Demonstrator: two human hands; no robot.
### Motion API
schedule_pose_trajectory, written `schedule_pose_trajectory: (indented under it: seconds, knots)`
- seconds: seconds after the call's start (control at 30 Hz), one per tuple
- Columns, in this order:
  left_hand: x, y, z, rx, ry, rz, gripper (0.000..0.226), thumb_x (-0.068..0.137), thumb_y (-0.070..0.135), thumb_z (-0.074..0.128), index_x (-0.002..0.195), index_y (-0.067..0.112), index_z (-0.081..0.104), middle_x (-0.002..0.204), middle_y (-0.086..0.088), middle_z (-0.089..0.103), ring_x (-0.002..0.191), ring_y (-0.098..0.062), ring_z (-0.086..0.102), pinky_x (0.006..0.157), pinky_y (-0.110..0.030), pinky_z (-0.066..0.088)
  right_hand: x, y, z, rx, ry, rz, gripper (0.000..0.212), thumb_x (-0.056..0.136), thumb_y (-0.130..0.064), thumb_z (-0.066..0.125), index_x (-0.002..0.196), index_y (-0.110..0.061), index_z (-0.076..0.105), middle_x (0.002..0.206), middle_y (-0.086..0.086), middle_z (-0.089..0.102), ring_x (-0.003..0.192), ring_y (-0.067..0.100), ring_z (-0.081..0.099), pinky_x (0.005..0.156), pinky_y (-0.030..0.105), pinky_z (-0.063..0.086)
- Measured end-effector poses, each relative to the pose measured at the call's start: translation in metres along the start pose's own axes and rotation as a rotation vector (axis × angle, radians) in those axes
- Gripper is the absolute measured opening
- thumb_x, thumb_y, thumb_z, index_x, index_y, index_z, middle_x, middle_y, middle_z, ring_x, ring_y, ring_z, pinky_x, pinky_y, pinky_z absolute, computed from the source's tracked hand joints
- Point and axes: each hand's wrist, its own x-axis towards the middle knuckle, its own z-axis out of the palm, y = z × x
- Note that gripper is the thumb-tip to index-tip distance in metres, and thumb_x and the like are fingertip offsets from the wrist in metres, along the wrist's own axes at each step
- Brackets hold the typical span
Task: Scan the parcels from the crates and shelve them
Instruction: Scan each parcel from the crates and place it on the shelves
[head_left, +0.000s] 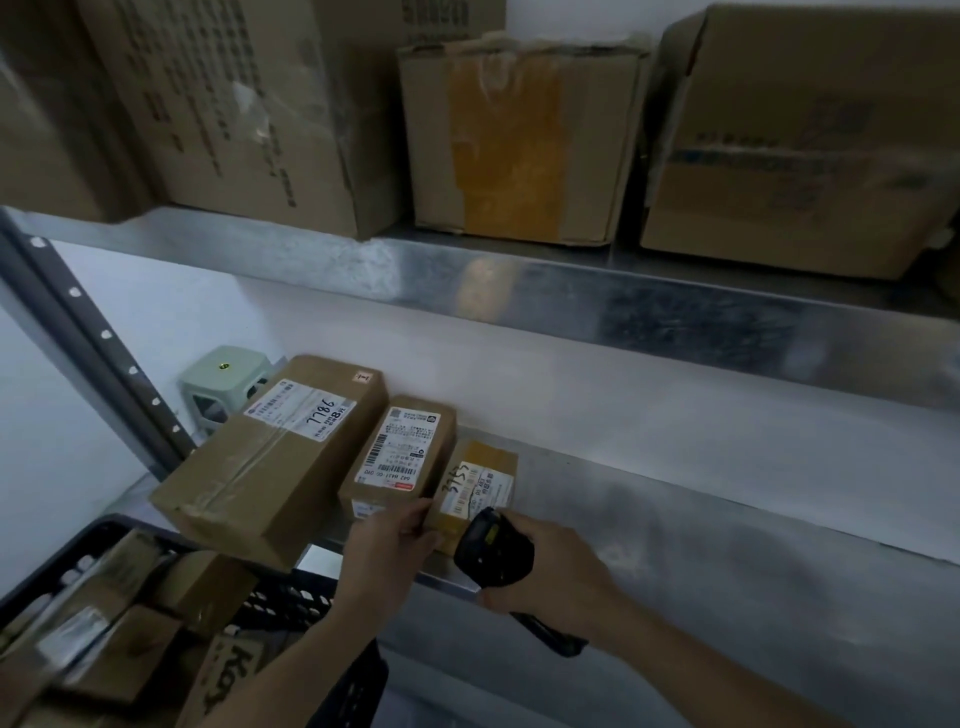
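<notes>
Three brown parcels lie side by side on the lower metal shelf (701, 530): a large one marked 7786 (270, 462), a medium one (400, 457) and a small one with a handwritten number (480, 480). My left hand (387, 558) holds the near left edge of the small parcel, thumb on top. My right hand (545, 569) grips a black handheld scanner (493, 551), its head just above the small parcel's near end, by the label. A black crate (291, 603) at lower left holds several more parcels (130, 639).
The upper shelf (519, 291) carries large cardboard boxes (519, 145), close overhead. A pale green device (226, 379) sits behind the big parcel against the wall. A perforated upright post (98, 358) runs at the left. The lower shelf stretches bare to the right of the parcels.
</notes>
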Motion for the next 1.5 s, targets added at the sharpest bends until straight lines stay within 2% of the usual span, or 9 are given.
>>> schedule_pose_trajectory:
  seconds: [0.13, 0.27, 0.63, 0.8, 0.87, 1.0, 1.23, 1.3, 1.5]
  knots:
    - [-0.001, 0.008, 0.001, 0.099, 0.059, 0.036, 0.027, 0.087, 0.013, 0.076, 0.114, 0.018, 0.075, 0.077, 0.020, 0.070, 0.077, -0.003, 0.071, 0.075, -0.039, 0.062, 0.006, 0.001, 0.001, 0.003, 0.006, 0.005, 0.076, 0.056, -0.048, 0.088, 0.128, -0.044, 0.064, 0.106, -0.021, 0.071, 0.091, -0.002, 0.066, 0.070, 0.021, 0.055]
    - [-0.002, 0.017, 0.000, 0.136, 0.074, 0.067, 0.016, 0.088, 0.014, 0.076, 0.102, 0.020, 0.076, 0.061, 0.030, 0.062, 0.063, 0.005, 0.066, 0.067, -0.035, 0.062, 0.011, 0.001, 0.000, 0.008, 0.020, 0.002, 0.069, 0.058, -0.044, 0.088, 0.124, -0.046, 0.065, 0.104, -0.023, 0.072, 0.089, -0.006, 0.066, 0.075, 0.025, 0.059]
    - [-0.017, 0.001, -0.020, 0.036, 0.079, 0.025, 0.020, 0.086, 0.017, 0.078, 0.106, 0.017, 0.076, 0.083, 0.012, 0.075, 0.080, -0.006, 0.071, 0.078, -0.040, 0.062, -0.013, -0.003, -0.003, -0.016, 0.065, -0.029, 0.073, 0.053, -0.057, 0.083, 0.123, -0.048, 0.064, 0.103, -0.023, 0.073, 0.087, -0.002, 0.069, 0.077, 0.034, 0.062]
    - [-0.046, -0.009, -0.051, 0.070, 0.113, 0.114, 0.034, 0.088, 0.023, 0.077, 0.122, 0.024, 0.071, 0.094, 0.016, 0.072, 0.084, 0.007, 0.065, 0.073, -0.005, 0.049, -0.035, -0.028, 0.005, 0.011, 0.119, -0.079, 0.066, 0.060, -0.048, 0.092, 0.109, -0.073, 0.055, 0.106, -0.030, 0.071, 0.092, -0.008, 0.068, 0.081, 0.028, 0.061]
    - [-0.062, -0.018, -0.068, 0.050, 0.116, 0.111, 0.033, 0.089, 0.032, 0.075, 0.122, 0.027, 0.070, 0.097, 0.019, 0.070, 0.089, 0.009, 0.063, 0.073, -0.002, 0.045, -0.042, -0.049, 0.014, 0.005, 0.101, -0.098, 0.067, 0.062, -0.046, 0.093, 0.106, -0.075, 0.051, 0.107, -0.029, 0.070, 0.094, -0.009, 0.066, 0.081, 0.023, 0.059]
    - [-0.098, -0.040, -0.118, -0.013, 0.160, 0.040, 0.028, 0.091, 0.033, 0.073, 0.118, 0.027, 0.074, 0.095, 0.019, 0.073, 0.088, 0.009, 0.065, 0.071, -0.005, 0.047, -0.044, -0.105, 0.047, 0.012, 0.018, -0.138, 0.064, 0.067, -0.037, 0.094, 0.108, -0.065, 0.055, 0.105, -0.025, 0.070, 0.094, -0.008, 0.066, 0.082, 0.028, 0.060]
    - [-0.161, -0.105, -0.239, -0.036, 0.317, -0.055, 0.019, 0.088, 0.033, 0.076, 0.108, 0.032, 0.075, 0.090, 0.021, 0.073, 0.085, 0.010, 0.065, 0.073, -0.010, 0.051, -0.034, -0.208, 0.155, 0.007, -0.151, -0.211, 0.061, 0.066, -0.048, 0.094, 0.110, -0.063, 0.053, 0.109, -0.038, 0.063, 0.106, -0.010, 0.062, 0.091, 0.020, 0.053]
    - [-0.175, -0.127, -0.270, -0.063, 0.365, -0.097, 0.020, 0.087, 0.029, 0.077, 0.107, 0.029, 0.077, 0.086, 0.017, 0.074, 0.082, 0.007, 0.067, 0.075, -0.017, 0.055, -0.031, -0.231, 0.185, -0.006, -0.233, -0.209, 0.060, 0.069, -0.052, 0.092, 0.117, -0.055, 0.056, 0.113, -0.033, 0.064, 0.110, -0.005, 0.062, 0.097, 0.028, 0.053]
    - [-0.205, -0.185, -0.333, -0.079, 0.498, -0.198, 0.023, 0.088, 0.030, 0.077, 0.111, 0.026, 0.075, 0.087, 0.014, 0.073, 0.083, 0.009, 0.064, 0.070, -0.006, 0.046, -0.016, -0.271, 0.255, -0.071, -0.339, -0.222, 0.083, 0.068, -0.060, 0.089, 0.139, -0.040, 0.052, 0.125, -0.021, 0.064, 0.118, 0.008, 0.062, 0.104, 0.041, 0.053]
